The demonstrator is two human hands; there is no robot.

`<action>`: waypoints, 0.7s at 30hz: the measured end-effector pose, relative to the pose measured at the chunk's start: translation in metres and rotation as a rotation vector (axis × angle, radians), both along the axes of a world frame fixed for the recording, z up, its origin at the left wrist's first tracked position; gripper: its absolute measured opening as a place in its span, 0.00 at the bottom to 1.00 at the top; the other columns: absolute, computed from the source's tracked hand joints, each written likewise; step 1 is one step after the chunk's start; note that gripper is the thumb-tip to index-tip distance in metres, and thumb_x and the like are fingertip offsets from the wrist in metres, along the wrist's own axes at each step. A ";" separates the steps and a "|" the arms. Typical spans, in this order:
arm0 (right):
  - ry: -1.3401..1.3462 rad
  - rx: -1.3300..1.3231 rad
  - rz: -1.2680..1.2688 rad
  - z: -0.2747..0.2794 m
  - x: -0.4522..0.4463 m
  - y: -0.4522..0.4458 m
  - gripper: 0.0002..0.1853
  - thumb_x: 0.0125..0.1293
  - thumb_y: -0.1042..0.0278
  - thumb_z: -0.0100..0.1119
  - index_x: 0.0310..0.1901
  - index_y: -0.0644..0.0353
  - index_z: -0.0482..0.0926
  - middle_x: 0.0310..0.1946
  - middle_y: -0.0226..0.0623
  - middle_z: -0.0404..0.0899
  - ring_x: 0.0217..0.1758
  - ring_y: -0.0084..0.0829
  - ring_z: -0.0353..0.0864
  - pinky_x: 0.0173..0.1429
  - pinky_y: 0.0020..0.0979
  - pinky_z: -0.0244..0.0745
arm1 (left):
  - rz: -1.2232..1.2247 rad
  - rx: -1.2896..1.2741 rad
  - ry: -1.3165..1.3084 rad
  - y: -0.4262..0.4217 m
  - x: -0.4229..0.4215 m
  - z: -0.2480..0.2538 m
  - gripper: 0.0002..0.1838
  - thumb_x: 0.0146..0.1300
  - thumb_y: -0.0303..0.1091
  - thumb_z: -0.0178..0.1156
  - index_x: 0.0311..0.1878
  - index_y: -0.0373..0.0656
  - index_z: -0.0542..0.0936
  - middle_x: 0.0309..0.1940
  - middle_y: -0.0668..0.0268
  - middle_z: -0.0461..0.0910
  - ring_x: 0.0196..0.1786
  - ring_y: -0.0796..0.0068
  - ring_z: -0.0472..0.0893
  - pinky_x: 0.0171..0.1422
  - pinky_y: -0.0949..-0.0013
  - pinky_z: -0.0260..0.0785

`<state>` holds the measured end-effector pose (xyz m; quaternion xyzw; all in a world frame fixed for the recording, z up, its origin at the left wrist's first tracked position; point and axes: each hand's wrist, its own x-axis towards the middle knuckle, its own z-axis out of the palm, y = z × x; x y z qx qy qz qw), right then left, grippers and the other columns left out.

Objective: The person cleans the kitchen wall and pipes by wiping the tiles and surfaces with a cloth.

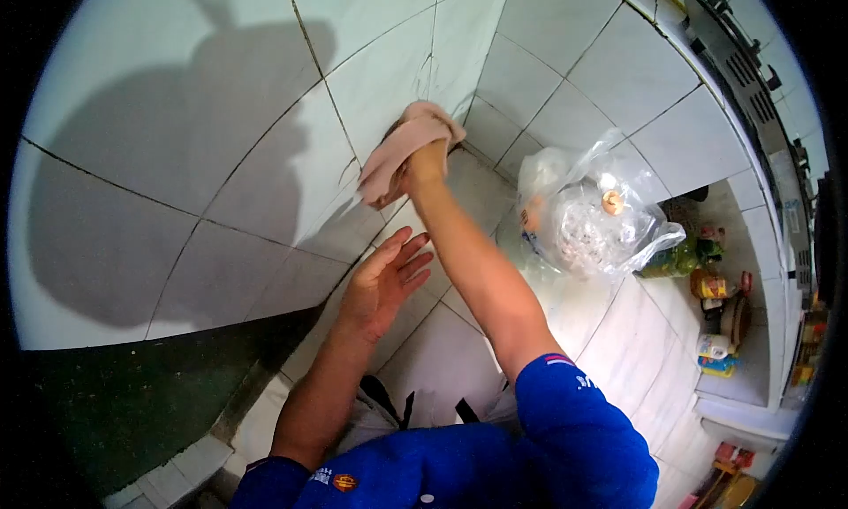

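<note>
A pink cloth (408, 151) lies against the white tiled wall (371, 76), low near the corner. My right hand (424, 169) grips the cloth and presses it to the tiles; the cloth covers most of its fingers. Lower and to the left, my left hand (386, 277) is held in the air with its fingers apart and nothing in it, close to the wall's lower part.
To the right, a clear plastic bag (587, 226) with eggshell-like pieces stands on the tiled floor (583, 328). Beyond it, bottles and packets (711, 284) fill a recess under a tiled counter (649, 76) with a stove. A dark green panel (150, 403) is at lower left.
</note>
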<state>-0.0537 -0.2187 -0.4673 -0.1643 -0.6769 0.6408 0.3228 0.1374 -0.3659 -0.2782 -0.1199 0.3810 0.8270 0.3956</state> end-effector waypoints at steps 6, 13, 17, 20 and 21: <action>-0.211 0.732 -0.120 -0.013 0.029 -0.038 0.13 0.65 0.52 0.58 0.39 0.51 0.83 0.36 0.34 0.81 0.37 0.32 0.79 0.40 0.35 0.76 | -0.064 -0.073 0.022 -0.005 -0.001 -0.017 0.26 0.74 0.47 0.50 0.69 0.44 0.70 0.58 0.61 0.79 0.62 0.62 0.77 0.70 0.57 0.66; -0.352 0.488 -0.203 0.014 0.000 0.029 0.13 0.65 0.52 0.58 0.39 0.51 0.83 0.36 0.35 0.81 0.37 0.33 0.78 0.40 0.36 0.76 | -0.091 -0.036 -0.014 -0.010 0.002 -0.002 0.26 0.71 0.44 0.56 0.67 0.42 0.71 0.58 0.61 0.78 0.58 0.64 0.79 0.65 0.60 0.69; -0.354 0.584 -0.161 -0.005 0.045 -0.026 0.13 0.64 0.52 0.58 0.38 0.52 0.83 0.36 0.36 0.81 0.37 0.33 0.78 0.40 0.36 0.76 | -0.013 -0.087 -0.061 -0.009 -0.003 -0.012 0.21 0.71 0.42 0.57 0.62 0.43 0.76 0.53 0.63 0.81 0.54 0.65 0.82 0.62 0.59 0.74; -0.333 0.670 -0.055 -0.011 0.077 -0.062 0.13 0.64 0.53 0.58 0.38 0.52 0.83 0.36 0.36 0.81 0.36 0.33 0.78 0.40 0.37 0.76 | -0.028 -0.134 -0.187 -0.024 -0.009 -0.050 0.16 0.72 0.40 0.56 0.57 0.43 0.79 0.47 0.64 0.84 0.50 0.66 0.83 0.59 0.60 0.76; -0.326 0.684 -0.042 -0.011 0.078 -0.062 0.13 0.64 0.53 0.58 0.38 0.52 0.83 0.36 0.36 0.81 0.36 0.33 0.78 0.40 0.37 0.76 | -0.032 -0.133 -0.190 -0.025 -0.009 -0.055 0.16 0.72 0.40 0.56 0.57 0.43 0.79 0.47 0.64 0.84 0.50 0.66 0.83 0.59 0.60 0.76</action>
